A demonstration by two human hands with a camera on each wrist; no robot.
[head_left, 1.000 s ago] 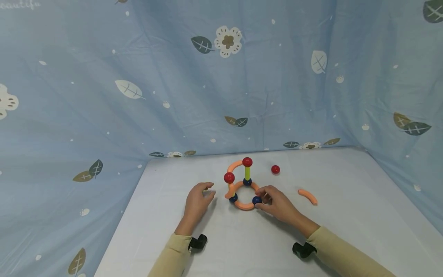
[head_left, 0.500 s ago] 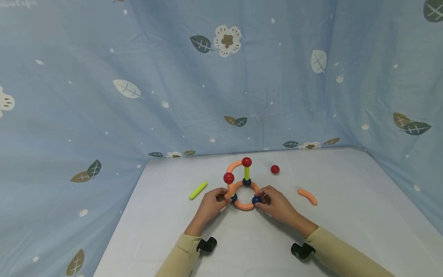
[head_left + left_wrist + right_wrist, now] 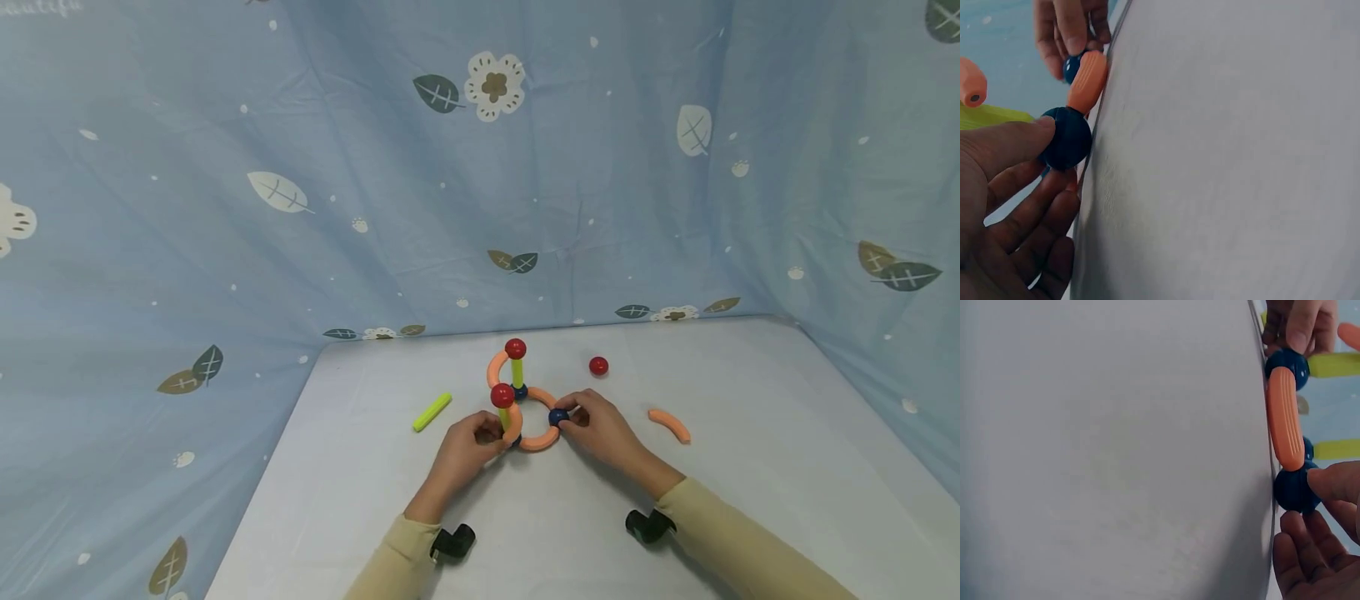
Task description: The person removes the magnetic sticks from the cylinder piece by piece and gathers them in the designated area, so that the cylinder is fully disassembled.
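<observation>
In the left hand [image 3: 463,452]: near blue ball [image 3: 1069,139], held between thumb and fingers. In the right hand [image 3: 602,427]: right-side blue ball [image 3: 1296,489], pinched likewise. Between both: ribbed orange base rod [image 3: 1285,419], one end at each ball. Step in hand, by judgement: steadying or adjusting a ball-and-rod frame [image 3: 540,442] at two base joints. Next move, by judgement: calling for an even grip on both joints and care for the uprights, seemingly easy to knock loose. Location: mid-worktop [image 3: 540,525], between the hands. Appearance: rounded orange base with blue balls, including rear blue ball [image 3: 520,392]; yellow-green front upright [image 3: 504,419] and rear upright [image 3: 517,372], topped by glossy front red ball [image 3: 502,395] and rear red ball [image 3: 515,348]; upper orange rod [image 3: 495,367] curving from rear towards front, contact there unclear. Farther out, loose: yellow-green rod [image 3: 432,412] to the left, spare orange rod [image 3: 669,425] to the right, spare red ball [image 3: 598,366] to the rear right.
</observation>
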